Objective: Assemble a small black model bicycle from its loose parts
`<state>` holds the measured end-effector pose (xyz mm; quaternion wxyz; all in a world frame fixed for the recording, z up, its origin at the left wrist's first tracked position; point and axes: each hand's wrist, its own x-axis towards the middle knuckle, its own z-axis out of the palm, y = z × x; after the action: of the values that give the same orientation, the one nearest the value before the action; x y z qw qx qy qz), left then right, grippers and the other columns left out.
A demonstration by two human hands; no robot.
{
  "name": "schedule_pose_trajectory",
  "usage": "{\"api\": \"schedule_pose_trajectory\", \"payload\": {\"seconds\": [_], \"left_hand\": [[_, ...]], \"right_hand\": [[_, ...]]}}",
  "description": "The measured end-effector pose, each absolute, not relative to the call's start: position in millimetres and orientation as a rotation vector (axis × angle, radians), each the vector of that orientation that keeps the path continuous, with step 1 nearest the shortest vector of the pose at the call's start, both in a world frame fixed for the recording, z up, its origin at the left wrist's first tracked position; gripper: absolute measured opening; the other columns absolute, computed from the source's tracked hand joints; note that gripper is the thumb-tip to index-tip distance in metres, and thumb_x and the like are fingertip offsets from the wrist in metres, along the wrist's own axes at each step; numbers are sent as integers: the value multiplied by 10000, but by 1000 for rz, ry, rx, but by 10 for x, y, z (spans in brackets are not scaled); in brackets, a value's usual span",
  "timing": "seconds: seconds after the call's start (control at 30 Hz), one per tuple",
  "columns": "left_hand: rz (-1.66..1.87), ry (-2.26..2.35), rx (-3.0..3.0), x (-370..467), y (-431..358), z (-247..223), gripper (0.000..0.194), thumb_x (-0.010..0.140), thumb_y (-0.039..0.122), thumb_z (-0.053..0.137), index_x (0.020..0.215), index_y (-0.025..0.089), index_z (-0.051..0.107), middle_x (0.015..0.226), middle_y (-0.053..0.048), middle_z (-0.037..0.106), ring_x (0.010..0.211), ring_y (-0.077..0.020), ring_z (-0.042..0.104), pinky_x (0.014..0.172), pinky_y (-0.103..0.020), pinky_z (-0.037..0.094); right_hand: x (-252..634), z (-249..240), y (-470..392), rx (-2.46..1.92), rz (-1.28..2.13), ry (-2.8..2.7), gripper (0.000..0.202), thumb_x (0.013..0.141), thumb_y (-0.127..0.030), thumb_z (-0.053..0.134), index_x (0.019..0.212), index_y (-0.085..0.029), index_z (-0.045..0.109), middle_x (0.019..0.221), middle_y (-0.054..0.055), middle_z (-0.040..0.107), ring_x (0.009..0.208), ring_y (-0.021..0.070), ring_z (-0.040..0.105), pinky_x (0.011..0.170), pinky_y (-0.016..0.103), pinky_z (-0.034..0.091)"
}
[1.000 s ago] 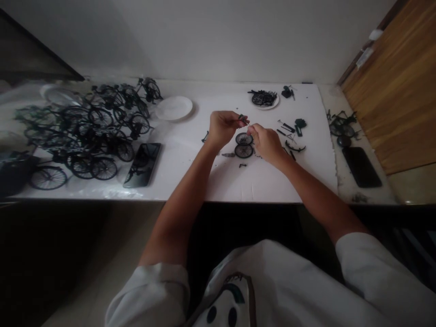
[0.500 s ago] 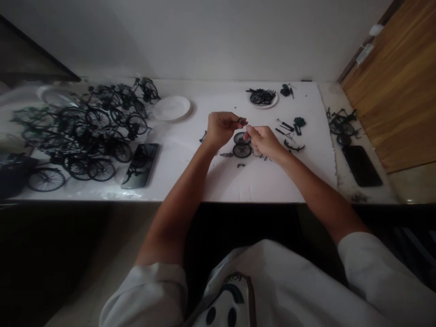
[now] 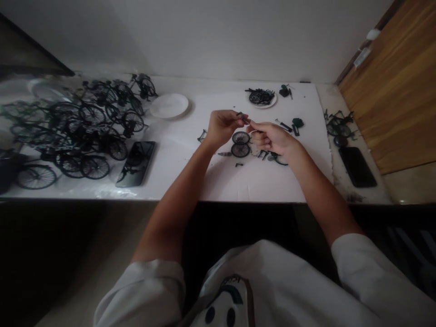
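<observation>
Above the white board, my left hand (image 3: 220, 128) pinches a small dark part (image 3: 241, 116) between thumb and fingertips. My right hand (image 3: 275, 137) meets it from the right, thumb and forefinger pressed together at the part and the other fingers curled. Whatever my right fingertips grip is too small and blurred to name. Below the hands lie two miniature spoked wheels (image 3: 240, 150), one behind the other. A small dark piece (image 3: 239, 165) and a thin grey piece (image 3: 224, 154) rest close to them. Other small bicycle parts (image 3: 263, 155) are partly hidden under my right hand.
Several assembled miniature bicycles (image 3: 91, 113) crowd the left side, near a phone (image 3: 136, 163) and a white plate (image 3: 169, 106). Another plate (image 3: 261, 106) holds dark parts at the back. Dark green pieces (image 3: 297, 122) lie to the right, a second phone (image 3: 357, 167) beyond the board's edge.
My right hand has turned and shifted slightly right, its lower fingers now curled below the pinch. My left hand still holds the small part. The view has shifted a little.
</observation>
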<state>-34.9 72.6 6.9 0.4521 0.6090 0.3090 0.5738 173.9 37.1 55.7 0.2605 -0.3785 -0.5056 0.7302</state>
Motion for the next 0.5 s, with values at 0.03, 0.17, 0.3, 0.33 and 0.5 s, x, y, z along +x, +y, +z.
{"api": "schedule_pose_trajectory", "payload": {"seconds": [0.03,0.17,0.3,0.33,0.5], "left_hand": [[1408,750,1475,-345,717,79,418,727,501,1017,833,160,800,906,-107,836,883,-234,820,879,-396,695],[1317,750,1366,-359,694,96,493,798,572,962,1013,160,798,965,-125,838,947,-248,836,906,-403,688],[1275,731,1301,-371,712,89,399,867,531,919,1006,191,762,977,-99,830,1061,-260,834,947,-395,672],[1269,696,1295,-368,715,90,383,866,527,919,976,200,752,987,-89,828,1090,-263,830,964,-397,666],[1238,623,1347,-343,668,128,394,854,549,925,875,212,721,1072,-88,829,1206,-286,800,997,-414,638]], "right_hand": [[1742,575,368,-1038,1941,-1390,363,1128,-507,520,939,-216,625,595,-119,196,484,104,145,432,236,191],[1673,533,351,-1103,1588,-1445,361,1064,-573,603,938,-235,615,621,-103,241,513,112,214,466,250,241],[1568,392,306,-1206,946,-1521,326,1015,-558,687,936,-249,617,671,-66,356,594,128,368,552,260,344],[1553,368,286,-1216,841,-1576,304,998,-538,715,952,-248,638,684,-58,387,619,134,400,580,267,368],[1540,353,195,-1246,613,-1790,288,951,-448,782,1133,-231,729,803,-8,626,672,149,462,645,296,429]]}}
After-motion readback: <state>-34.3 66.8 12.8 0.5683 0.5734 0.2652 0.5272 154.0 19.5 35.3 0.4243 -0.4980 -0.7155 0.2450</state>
